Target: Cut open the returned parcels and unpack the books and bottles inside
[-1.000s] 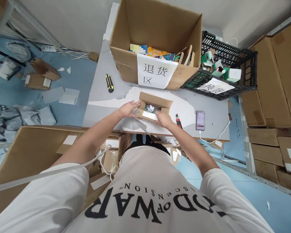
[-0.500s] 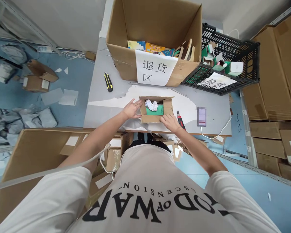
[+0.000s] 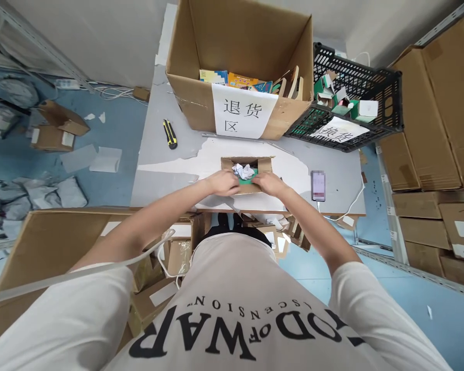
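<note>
A small open cardboard box (image 3: pixel 251 190) sits near the table's front edge. Inside it lies a green box (image 3: pixel 248 181), with crumpled white paper (image 3: pixel 243 171) on top. My left hand (image 3: pixel 225 183) reaches over the left side of the cardboard box, its fingers curled against the green box's left end. From the other side, my right hand (image 3: pixel 268 183) has its fingertips bent in at the right end of the green box. The exact finger contact inside is partly hidden. Most of a red utility knife is covered by my right hand and wrist.
Behind stands a large cardboard box (image 3: pixel 195 105) holding books (image 3: pixel 243 81). A black crate (image 3: pixel 386 111) with small green-and-white cartons (image 3: pixel 365 110) is beside it. A yellow-black utility knife (image 3: pixel 169 134) lies left; a phone (image 3: pixel 318 185) on a cable lies right.
Both hands have moved inward from the cardboard box's outer sides to the ends of the green box. My right hand and wrist now cover the red knife.
</note>
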### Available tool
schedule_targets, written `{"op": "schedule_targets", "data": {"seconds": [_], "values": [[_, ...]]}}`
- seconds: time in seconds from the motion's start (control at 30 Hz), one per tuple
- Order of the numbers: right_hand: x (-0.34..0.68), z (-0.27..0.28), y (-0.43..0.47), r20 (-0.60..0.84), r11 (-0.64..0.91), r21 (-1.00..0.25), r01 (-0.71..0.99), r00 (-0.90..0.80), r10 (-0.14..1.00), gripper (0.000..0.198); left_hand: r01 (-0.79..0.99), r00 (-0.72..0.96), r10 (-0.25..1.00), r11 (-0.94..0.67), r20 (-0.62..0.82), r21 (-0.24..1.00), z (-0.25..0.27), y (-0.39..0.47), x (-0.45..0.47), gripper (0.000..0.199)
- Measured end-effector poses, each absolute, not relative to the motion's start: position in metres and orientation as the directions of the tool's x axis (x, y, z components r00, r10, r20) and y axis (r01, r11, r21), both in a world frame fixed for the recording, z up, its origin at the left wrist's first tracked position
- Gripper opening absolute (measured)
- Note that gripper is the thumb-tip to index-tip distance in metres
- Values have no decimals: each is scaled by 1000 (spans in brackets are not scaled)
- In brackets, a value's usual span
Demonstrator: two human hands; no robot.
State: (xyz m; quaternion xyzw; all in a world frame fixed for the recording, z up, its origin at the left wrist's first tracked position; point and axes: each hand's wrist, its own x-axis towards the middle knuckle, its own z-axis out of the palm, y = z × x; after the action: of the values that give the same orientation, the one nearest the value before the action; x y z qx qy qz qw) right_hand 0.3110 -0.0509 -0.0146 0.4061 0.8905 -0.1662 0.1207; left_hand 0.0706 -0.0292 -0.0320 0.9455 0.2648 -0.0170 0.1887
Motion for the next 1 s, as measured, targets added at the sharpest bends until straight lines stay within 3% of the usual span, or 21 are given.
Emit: {"op": "schedule_targets", "data": {"seconds": [0.13,0.27,0.4,0.57,0.63,0.73,0.83,0.9,1.0], "values": [[287,-10,-26,-578,678,-56,733,-578,576,38,472,852,383,-858,-356,205,-25,-18,110,61],[295,3,-40,-489,717,86,691,-598,635,49,491,837,444,-867,-320,83,-16,-17,96,63],[319,11,-56,-390,621,183,762,-524,757,45,507,858,472,-843,-205,179,-18,-22,91,56],[338,6,-53,-404,601,167,782,-501,765,40,533,841,435,-767,-320,357,-23,-14,115,49],[346,0,-53,-394,573,114,812,-493,776,41,541,836,448,-768,-318,342,-19,-16,115,50],[362,-17,-61,-323,451,-59,891,-444,836,55,685,725,613,-687,-313,241,-16,-34,101,60],[373,-46,-76,-232,270,-308,912,-347,909,89,868,497,818,-471,-290,160,-27,-58,82,98],[373,-68,-84,-221,141,-464,875,-268,938,103,920,388,875,-350,-289,175,-42,-69,75,125],[365,-91,-90,-236,-6,-605,796,-172,956,100,915,358,897,-282,-261,287,-65,-74,74,132]]}}
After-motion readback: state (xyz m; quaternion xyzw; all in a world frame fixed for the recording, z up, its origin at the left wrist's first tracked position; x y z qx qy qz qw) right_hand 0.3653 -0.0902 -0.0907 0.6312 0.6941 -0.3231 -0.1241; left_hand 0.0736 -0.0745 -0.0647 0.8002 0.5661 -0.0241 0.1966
